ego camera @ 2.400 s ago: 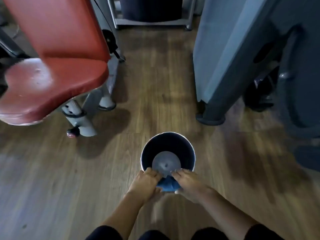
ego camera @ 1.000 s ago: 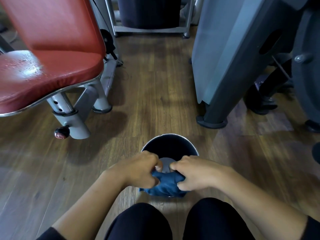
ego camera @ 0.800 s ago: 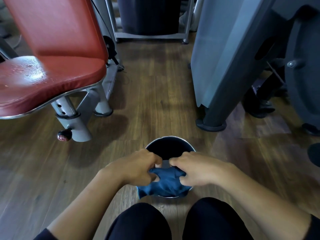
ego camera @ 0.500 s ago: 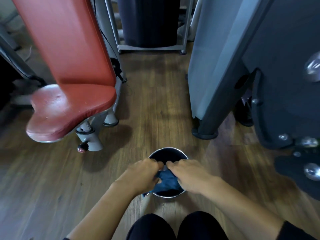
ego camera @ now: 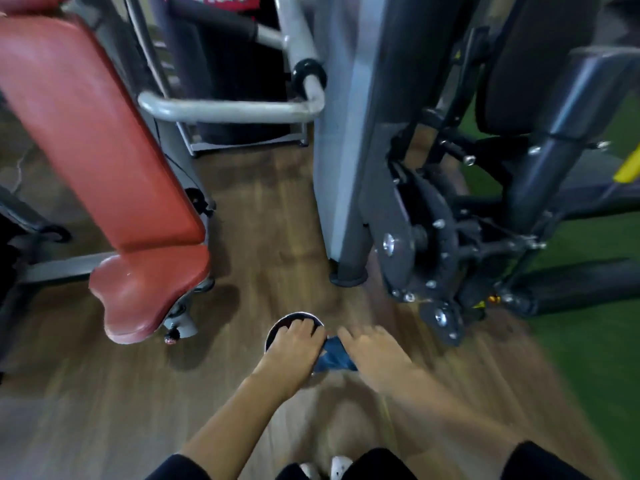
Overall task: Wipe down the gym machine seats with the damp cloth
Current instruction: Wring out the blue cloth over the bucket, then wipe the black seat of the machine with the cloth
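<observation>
Damp cloth [ego camera: 334, 355] sits bunched between both hands above the bucket [ego camera: 277, 329], and the view has risen since the wringing. The left hand [ego camera: 294, 351] curls onto one end; the right hand [ego camera: 374, 351] is too blurred to tell. The red seat [ego camera: 145, 296] likely comes next.

The one camera rode on the person's head and looked forward and steeply down through a wide lens, so straight lines bowed toward the edges. The left hand [ego camera: 294, 351] and right hand [ego camera: 375, 353], gripping the cloth [ego camera: 334, 356] between them, sat close below it, low and centre. The red seat [ego camera: 149, 292] lay up and left of that grip, the dark machine [ego camera: 426, 237] up and right.
</observation>
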Demonstrator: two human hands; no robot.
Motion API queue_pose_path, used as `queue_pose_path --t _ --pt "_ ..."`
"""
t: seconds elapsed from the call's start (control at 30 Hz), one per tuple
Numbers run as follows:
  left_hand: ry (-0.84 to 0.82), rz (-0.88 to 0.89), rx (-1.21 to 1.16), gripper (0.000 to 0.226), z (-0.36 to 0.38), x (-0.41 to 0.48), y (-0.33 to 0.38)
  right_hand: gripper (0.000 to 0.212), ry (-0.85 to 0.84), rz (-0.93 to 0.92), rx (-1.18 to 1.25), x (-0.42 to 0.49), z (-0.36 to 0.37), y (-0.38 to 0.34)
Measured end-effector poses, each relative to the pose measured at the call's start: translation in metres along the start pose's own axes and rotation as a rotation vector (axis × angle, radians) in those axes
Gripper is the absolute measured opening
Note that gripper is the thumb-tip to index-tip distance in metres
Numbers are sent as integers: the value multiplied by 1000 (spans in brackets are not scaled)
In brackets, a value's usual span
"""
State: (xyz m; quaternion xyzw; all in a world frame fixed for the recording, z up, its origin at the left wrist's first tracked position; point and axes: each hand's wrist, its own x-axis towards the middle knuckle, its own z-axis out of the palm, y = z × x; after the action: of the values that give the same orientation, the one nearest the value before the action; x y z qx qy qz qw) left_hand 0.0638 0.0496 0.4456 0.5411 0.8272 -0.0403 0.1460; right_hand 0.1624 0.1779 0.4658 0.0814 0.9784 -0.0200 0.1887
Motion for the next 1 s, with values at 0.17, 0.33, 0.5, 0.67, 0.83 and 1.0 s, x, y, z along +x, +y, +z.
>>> queue_pose_path --t 0.17,0.33,0.5,0.67,0.83,1.0 --pt "16 135 30 24 -54 5 58 47 -7 124 -7 -72 -34 37" --pt "81 308 18 24 -95 32 129 48 39 198 30 -131 -41 98" --pt "54 422 52 26 -110 91 213 52 60 313 65 -184 -31 181" --pt "40 488 76 26 -119 170 320 46 73 417 78 -241 -17 292" --pt "30 529 84 29 -135 240 421 44 62 483 57 -286 -8 395" --pt "34 509 63 27 -154 308 494 47 72 530 71 -303 -5 493"
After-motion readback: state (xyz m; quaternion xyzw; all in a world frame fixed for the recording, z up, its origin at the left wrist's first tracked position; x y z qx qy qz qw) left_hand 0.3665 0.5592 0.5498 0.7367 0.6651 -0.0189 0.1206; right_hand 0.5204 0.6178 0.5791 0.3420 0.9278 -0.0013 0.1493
